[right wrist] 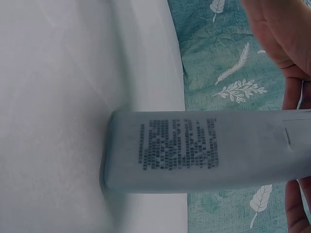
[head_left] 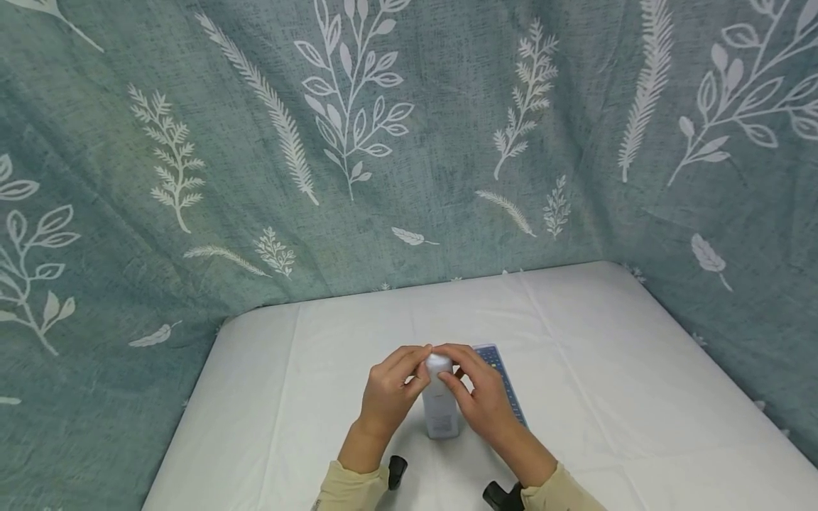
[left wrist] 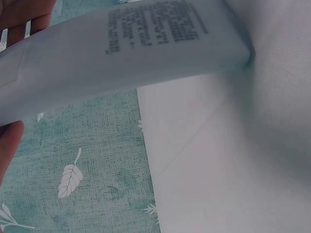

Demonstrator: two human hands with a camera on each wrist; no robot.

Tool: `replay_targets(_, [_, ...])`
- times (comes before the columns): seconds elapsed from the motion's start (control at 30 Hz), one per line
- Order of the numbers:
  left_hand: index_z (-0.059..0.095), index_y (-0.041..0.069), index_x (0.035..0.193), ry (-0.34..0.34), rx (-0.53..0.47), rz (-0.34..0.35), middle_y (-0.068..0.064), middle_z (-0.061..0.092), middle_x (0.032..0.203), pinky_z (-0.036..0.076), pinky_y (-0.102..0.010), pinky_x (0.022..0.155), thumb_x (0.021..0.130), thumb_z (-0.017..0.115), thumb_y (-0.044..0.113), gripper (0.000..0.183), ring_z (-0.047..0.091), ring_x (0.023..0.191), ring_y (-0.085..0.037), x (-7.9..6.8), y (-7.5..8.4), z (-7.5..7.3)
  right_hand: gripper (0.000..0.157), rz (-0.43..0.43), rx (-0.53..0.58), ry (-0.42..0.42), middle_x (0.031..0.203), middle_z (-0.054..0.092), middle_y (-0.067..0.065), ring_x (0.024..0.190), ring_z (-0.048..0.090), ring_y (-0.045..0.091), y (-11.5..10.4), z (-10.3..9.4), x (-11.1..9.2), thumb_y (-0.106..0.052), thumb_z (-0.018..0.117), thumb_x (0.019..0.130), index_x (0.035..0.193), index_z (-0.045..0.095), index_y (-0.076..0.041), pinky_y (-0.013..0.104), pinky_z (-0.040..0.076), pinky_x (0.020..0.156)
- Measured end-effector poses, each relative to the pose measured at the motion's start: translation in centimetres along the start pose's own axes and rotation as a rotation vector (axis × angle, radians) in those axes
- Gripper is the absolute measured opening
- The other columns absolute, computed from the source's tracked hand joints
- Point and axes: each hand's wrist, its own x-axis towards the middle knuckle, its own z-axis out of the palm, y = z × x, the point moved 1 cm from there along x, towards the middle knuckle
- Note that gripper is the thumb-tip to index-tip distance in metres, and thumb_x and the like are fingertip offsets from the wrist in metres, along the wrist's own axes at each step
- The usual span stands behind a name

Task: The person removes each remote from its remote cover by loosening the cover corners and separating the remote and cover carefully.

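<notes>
A tall, pale grey-white bottle [head_left: 441, 411] stands upright on the white-covered table, its rounded top level with my fingertips. Small dark print covers the lower part of its side, as the left wrist view of the bottle [left wrist: 155, 29] shows. My left hand [head_left: 393, 387] grips the top from the left with fingers and thumb. From the right, my right hand [head_left: 482, 394] holds the same upper end, thumb in front. In the right wrist view, fingers [right wrist: 294, 94] lie on both sides of the bottle [right wrist: 243, 145] near its top.
Behind my right hand lies a flat blue thing [head_left: 505, 376] with rows of small pale marks, partly hidden. Black wrist devices show at the left sleeve [head_left: 351, 490] and the right sleeve. A green leaf-patterned cloth [head_left: 434, 142] hangs behind the white table [head_left: 339, 355].
</notes>
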Motion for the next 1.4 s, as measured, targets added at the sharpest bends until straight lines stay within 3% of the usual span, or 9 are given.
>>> replay_targets(0.33, [0.072, -0.002, 0.107, -0.123, -0.121, -0.036, -0.010, 0.073, 0.093, 0.056, -0.010, 0.070, 0.081, 0.064, -0.015, 0.031, 0.072, 0.074, -0.012, 0.2, -0.2, -1.0, 0.043, 0.010, 0.016, -0.008, 0.120, 0.067, 0.009, 0.095, 0.063, 0.014, 0.0, 0.0, -0.2, 0.001, 0.071, 0.088, 0.129, 0.062, -0.010, 0.017, 0.052, 0.072])
replay_targets(0.73, [0.068, 0.000, 0.106, -0.210, -0.132, -0.104, -0.008, 0.070, 0.096, 0.056, -0.010, 0.074, 0.082, 0.060, -0.013, 0.028, 0.073, 0.079, -0.013, 0.8, 0.1, -1.6, 0.044, -0.006, 0.016, -0.003, 0.119, 0.067, 0.008, 0.093, 0.061, 0.013, 0.0, 0.0, 0.0, 0.002, 0.072, 0.087, 0.128, 0.062, -0.010, 0.015, 0.051, 0.073])
replay_targets(1.1, [0.069, 0.003, 0.104, -0.238, -0.167, -0.193, -0.007, 0.071, 0.096, 0.056, -0.011, 0.070, 0.083, 0.059, -0.013, 0.028, 0.073, 0.081, -0.015, 0.9, 0.3, -1.9, 0.044, -0.010, 0.006, -0.002, 0.119, 0.067, 0.008, 0.092, 0.060, 0.012, 0.0, 0.1, -0.1, 0.001, 0.072, 0.087, 0.128, 0.062, -0.009, 0.014, 0.050, 0.073])
replay_targets(1.4, [0.069, 0.004, 0.105, -0.254, -0.182, -0.193, -0.006, 0.070, 0.095, 0.056, -0.010, 0.068, 0.084, 0.059, -0.012, 0.028, 0.072, 0.080, -0.014, 1.1, 0.0, -2.1, 0.044, -0.021, 0.019, -0.005, 0.118, 0.067, 0.007, 0.092, 0.060, 0.012, 0.3, 0.2, -0.1, 0.003, 0.071, 0.087, 0.128, 0.062, -0.009, 0.015, 0.051, 0.072])
